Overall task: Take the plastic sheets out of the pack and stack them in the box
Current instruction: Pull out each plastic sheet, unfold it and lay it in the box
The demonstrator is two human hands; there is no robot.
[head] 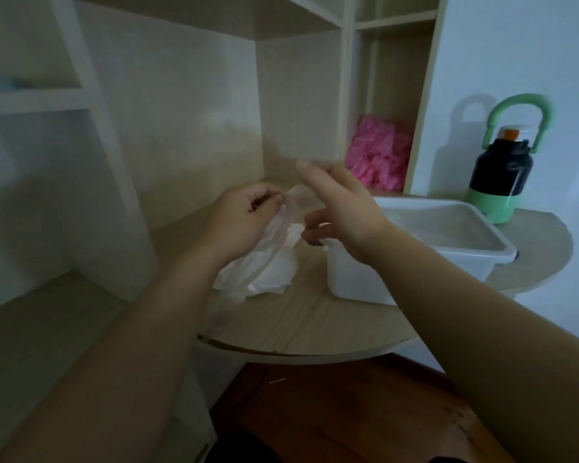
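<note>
Pale wood bench (315, 322) carries the white box (448, 253); whether sheets lie inside I cannot tell. Just beside it the pack (264, 269) looks mostly full. Left hand (244, 215) pinches its mouth. Right hand (341, 208) is blurred, its grip unclear.

Left forearm (131, 345) and right forearm (465, 295) are bare, running up from the bottom corners and converging mid-frame. My left hand (244, 217): back facing up, fingers curled in, thumb and forefinger pinching the top edge of the crumpled clear plastic pack (268, 265). My right hand (343, 208): just right of the left, index finger stretched up and left, blurred, thumb and lower fingers hooked toward the left hand. Can't tell if it grips anything.
</note>
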